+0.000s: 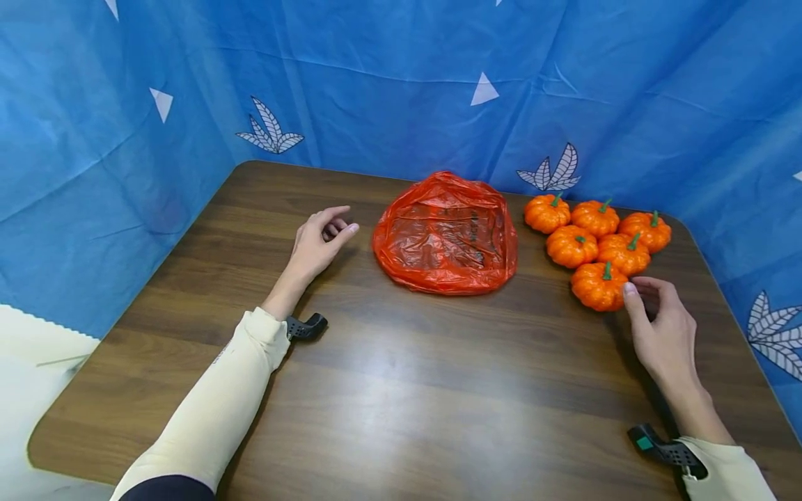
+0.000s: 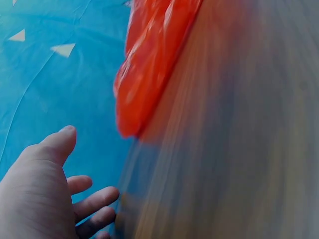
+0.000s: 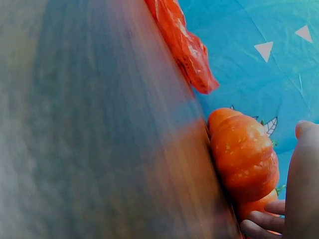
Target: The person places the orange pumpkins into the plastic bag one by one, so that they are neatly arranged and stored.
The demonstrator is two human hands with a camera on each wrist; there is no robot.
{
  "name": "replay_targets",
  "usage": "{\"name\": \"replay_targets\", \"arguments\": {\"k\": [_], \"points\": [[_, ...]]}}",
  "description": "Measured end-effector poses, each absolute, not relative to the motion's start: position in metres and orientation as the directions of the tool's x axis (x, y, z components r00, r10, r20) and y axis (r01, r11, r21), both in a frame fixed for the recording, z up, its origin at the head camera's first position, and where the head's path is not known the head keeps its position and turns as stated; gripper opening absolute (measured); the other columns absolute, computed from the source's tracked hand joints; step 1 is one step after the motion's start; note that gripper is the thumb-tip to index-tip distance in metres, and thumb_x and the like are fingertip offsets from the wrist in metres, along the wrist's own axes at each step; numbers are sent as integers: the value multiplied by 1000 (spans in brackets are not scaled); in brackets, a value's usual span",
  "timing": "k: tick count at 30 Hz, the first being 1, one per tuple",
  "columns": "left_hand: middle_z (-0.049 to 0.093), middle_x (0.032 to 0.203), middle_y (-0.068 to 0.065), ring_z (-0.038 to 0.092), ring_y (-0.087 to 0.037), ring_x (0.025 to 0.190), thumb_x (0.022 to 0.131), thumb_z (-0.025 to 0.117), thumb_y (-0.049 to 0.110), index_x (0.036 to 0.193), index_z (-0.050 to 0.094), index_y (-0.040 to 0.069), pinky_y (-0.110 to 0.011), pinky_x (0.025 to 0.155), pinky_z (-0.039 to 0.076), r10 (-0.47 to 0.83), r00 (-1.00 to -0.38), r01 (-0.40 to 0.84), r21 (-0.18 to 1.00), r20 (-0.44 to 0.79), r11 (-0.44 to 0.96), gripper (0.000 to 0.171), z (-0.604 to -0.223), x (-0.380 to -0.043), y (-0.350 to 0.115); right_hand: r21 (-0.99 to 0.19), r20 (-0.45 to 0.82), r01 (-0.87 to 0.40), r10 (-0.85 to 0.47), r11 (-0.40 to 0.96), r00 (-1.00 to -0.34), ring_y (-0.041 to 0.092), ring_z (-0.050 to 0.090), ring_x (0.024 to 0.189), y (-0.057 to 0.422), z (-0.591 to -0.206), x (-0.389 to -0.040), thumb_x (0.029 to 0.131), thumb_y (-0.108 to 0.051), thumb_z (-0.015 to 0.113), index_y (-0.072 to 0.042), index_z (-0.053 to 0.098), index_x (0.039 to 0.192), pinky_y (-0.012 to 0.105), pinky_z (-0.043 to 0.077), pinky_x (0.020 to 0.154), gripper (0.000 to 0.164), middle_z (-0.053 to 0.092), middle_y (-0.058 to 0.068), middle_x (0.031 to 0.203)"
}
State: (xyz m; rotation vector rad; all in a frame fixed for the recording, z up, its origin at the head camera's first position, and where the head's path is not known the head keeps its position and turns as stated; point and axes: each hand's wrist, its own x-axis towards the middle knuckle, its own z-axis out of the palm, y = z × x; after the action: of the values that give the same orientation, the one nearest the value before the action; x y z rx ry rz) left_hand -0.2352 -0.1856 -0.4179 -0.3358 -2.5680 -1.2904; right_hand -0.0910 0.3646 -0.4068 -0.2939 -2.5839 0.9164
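Several small orange pumpkins with green stems stand in a cluster at the right back of the table. My right hand (image 1: pixel 665 334) is at the right side of the nearest pumpkin (image 1: pixel 598 287), its thumb by the skin; whether it touches cannot be told. In the right wrist view, its loosely bent fingers (image 3: pixel 264 224) lie beside the pumpkins (image 3: pixel 244 154). A crinkled red plastic bag (image 1: pixel 445 236) lies at the back middle, with dark print showing through. Left of the bag, my left hand (image 1: pixel 316 243) hovers with relaxed fingers and holds nothing; the left wrist view shows the bag (image 2: pixel 149 74) ahead of it.
The brown wood-grain table (image 1: pixel 401 390) has rounded corners. A blue cloth (image 1: pixel 388 83) with white triangles and leaf prints hangs along its back and sides. Black wrist mounts (image 1: pixel 307 327) sit on both forearms, over pale sleeves (image 1: pixel 213 396).
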Motion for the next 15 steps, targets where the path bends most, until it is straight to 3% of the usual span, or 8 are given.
{"name": "replay_targets", "arguments": {"k": [9,12,15], "points": [[67,101,-6,54,-24,93,101,70,39,142,66,14,-35,84,39,218,-932,361,741,288,566,48,-418,-241,-144,-632,293,56,305,773,-906,-21,43,98,359,-408,-89,107,-37,59,-7,56,144,3,32,92,48,66,19,132],[64,97,-6,52,-23,89,99,73,34,138,69,15,-35,82,38,245,-922,387,723,300,572,44,-417,-240,-140,-619,282,58,290,783,-914,2,60,109,356,-407,-89,106,-37,60,-6,55,146,7,33,97,51,65,22,135],[63,94,-5,52,-23,87,97,76,27,133,72,14,-35,80,36,257,-916,401,707,307,582,39,-417,-241,-139,-599,257,69,273,798,-927,36,60,124,353,-405,-89,105,-39,62,-3,50,149,29,40,114,58,61,27,141]]}}
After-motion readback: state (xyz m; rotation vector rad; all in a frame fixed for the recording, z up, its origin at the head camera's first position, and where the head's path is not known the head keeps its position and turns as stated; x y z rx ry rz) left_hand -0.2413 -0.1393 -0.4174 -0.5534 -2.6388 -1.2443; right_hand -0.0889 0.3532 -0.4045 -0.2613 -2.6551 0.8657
